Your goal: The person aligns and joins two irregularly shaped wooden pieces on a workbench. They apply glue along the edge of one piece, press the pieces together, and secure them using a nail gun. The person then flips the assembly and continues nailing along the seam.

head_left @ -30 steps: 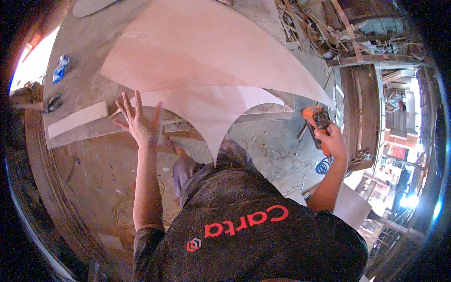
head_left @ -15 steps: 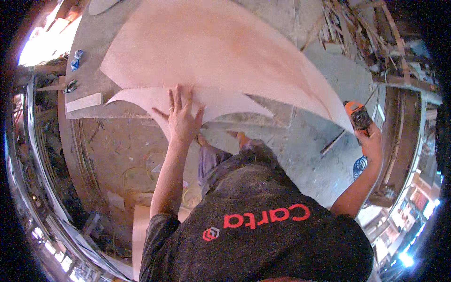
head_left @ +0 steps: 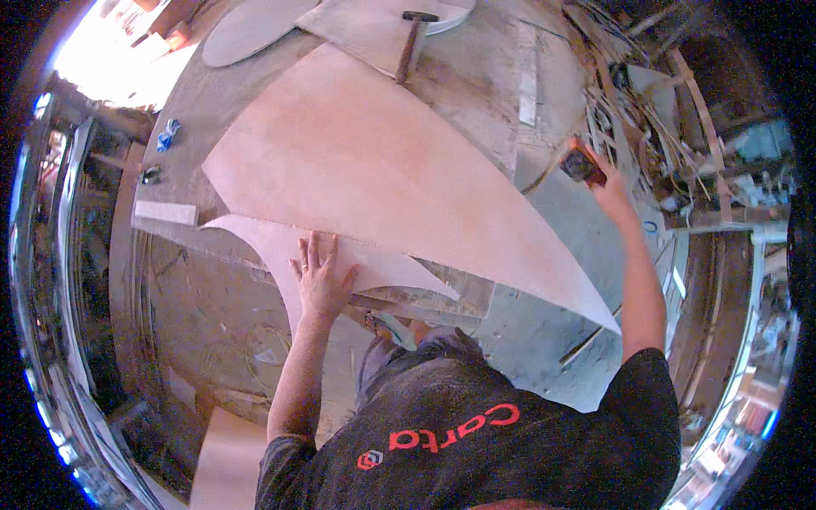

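Note:
My left hand [head_left: 321, 279] lies flat with fingers apart on a pale, thin curved sheet [head_left: 255, 234] with scooped edges. Its fingertips reach the straight edge of a larger pinkish wooden sheet [head_left: 357, 153], which tapers to a point at the right. Out to the right, my right hand [head_left: 608, 180] is raised and wrapped around an orange-and-black hand tool [head_left: 579, 165]. The tool is apart from the large sheet's curved edge, and its exact kind is too small to make out.
A hammer [head_left: 411, 47] lies beyond the large sheet, near a rounded board [head_left: 255, 32]. A small blue crumpled item [head_left: 168, 134] and a pale offcut [head_left: 167, 212] sit at the left of the worktop. Scrap wood strips [head_left: 608, 110] are heaped at the far right.
My right hand has carried the tool away from the large sheet's pointed tip, farther out and slightly left. My left hand stays on the curved sheet. The view has shifted, showing the hammer.

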Available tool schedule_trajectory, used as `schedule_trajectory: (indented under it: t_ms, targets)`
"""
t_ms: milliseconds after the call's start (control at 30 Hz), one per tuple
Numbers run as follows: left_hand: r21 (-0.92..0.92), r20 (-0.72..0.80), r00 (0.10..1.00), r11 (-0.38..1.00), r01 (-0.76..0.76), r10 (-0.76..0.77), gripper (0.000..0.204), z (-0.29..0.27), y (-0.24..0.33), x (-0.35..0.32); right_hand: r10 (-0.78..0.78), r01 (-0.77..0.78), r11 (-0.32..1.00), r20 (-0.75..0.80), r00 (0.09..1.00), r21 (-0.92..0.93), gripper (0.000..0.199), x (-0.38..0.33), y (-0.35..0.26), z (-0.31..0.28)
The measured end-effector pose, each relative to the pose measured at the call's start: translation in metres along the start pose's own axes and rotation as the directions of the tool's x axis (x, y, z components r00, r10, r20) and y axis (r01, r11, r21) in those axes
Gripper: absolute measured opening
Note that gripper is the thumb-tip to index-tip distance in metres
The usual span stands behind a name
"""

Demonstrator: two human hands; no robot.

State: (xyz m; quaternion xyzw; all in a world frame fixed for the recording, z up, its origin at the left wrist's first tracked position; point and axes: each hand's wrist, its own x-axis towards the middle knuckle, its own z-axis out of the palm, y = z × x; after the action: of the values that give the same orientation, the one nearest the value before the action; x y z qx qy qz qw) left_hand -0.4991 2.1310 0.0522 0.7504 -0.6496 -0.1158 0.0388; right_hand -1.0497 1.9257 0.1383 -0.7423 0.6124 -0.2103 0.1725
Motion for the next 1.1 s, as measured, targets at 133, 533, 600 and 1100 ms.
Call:
schedule_trajectory:
  t_ms: [133,533,600,1100]
  targets:
    - [-0.025,-0.004,1.000,0.999,-0.022,0.022,0.075,0.001,-0.004,-0.001,-0.049,0.059,0.970,0.048,0.998,-0.236,0.076,0.102,-0.010,0.053]
    - [-0.078,0.011,1.000,0.997,0.017,-0.016,0.075,-0.006,0.001,0.001,-0.205,0.191,0.918,-0.004,0.979,-0.347,0.071,0.289,-0.079,0.214]
    - [-0.096,0.009,1.000,0.995,0.013,-0.013,0.075,-0.009,0.002,0.000,-0.198,0.145,0.879,-0.071,0.978,-0.453,0.065,0.278,-0.096,0.217]
    - [-0.088,-0.005,1.000,0.996,0.017,-0.018,0.078,0.004,-0.007,0.002,-0.098,0.132,0.934,0.118,0.988,-0.333,0.041,0.351,-0.210,0.272]
